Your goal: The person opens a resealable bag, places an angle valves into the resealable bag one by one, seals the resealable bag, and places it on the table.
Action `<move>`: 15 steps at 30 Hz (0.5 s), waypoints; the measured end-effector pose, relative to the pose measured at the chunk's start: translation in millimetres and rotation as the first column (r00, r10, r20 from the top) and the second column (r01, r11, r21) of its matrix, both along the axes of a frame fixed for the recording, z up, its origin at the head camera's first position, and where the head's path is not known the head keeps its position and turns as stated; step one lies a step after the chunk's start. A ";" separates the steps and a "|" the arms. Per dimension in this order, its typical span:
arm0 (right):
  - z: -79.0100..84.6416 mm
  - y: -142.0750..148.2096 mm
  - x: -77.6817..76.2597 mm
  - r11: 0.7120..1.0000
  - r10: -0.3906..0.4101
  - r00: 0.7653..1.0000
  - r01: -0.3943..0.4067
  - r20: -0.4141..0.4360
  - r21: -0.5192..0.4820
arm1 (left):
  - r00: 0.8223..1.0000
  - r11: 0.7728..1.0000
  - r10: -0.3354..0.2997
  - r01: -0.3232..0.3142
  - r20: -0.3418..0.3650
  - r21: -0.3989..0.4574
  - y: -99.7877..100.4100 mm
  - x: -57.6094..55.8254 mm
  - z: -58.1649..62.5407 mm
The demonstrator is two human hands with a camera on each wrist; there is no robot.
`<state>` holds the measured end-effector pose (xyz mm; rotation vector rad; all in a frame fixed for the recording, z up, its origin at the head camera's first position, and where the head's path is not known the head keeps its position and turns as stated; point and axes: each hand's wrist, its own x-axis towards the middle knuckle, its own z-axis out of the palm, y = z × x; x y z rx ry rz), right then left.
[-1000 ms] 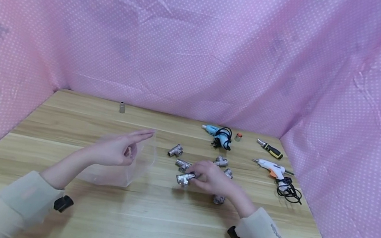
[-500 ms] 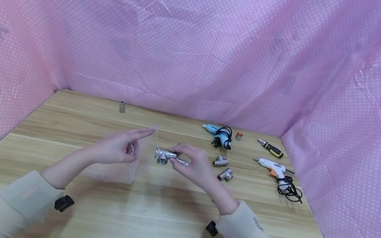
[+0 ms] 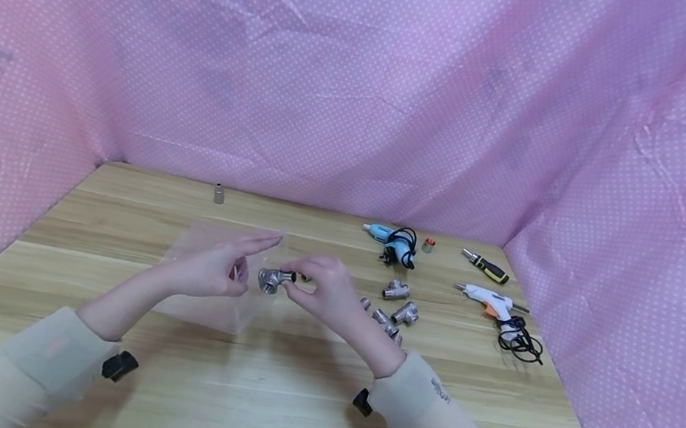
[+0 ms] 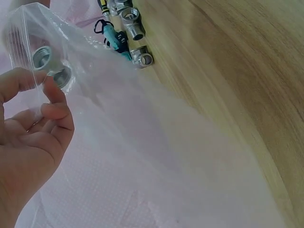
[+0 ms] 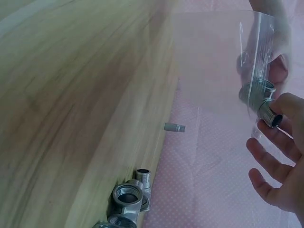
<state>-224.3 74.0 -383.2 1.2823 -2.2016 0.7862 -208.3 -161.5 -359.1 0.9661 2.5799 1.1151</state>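
Note:
In the head view my left hand [image 3: 206,271] holds a clear plastic zip bag [image 3: 209,311] near its mouth, index finger stretched along the upper edge. The bag hangs toward the tabletop. My right hand [image 3: 330,293] pinches a silver metal tee pipe fitting [image 3: 270,280] by its threaded end, between thumb and fingers. The fitting is at the bag's mouth; in the left wrist view the fitting [image 4: 52,66] shows through the clear film, close to the left fingertips. From the right wrist, its body overlaps the bag's zip edge [image 5: 259,52], with the threaded end toward my right hand.
Several more tee fittings [image 3: 406,313] lie right of centre. Behind and beyond them are a blue glue gun [image 3: 401,247], a small metal cylinder with orange [image 3: 428,245], a screwdriver [image 3: 486,266] and a white glue gun [image 3: 491,299]. A small metal cylinder [image 3: 219,194] stands at the back left.
My right hand has lifted the tee fitting from among the others and carried it left to the bag's mouth. My left hand has stayed nearly still with the bag.

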 end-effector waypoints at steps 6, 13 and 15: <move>-5.9 1.8 0.6 1.000 0.009 0.999 -0.008 -0.038 0.021 | 1.000 1.000 0.006 -0.007 0.023 0.027 1.3 2.1 -0.1; -9.0 3.7 2.2 0.996 0.081 0.986 -0.073 -0.143 0.059 | 1.000 0.999 0.007 -0.008 0.030 0.042 4.1 3.2 -1.4; -8.6 4.6 2.2 0.993 0.092 0.985 -0.079 -0.145 0.090 | 0.999 0.999 0.006 -0.008 0.041 0.048 4.4 3.2 -1.6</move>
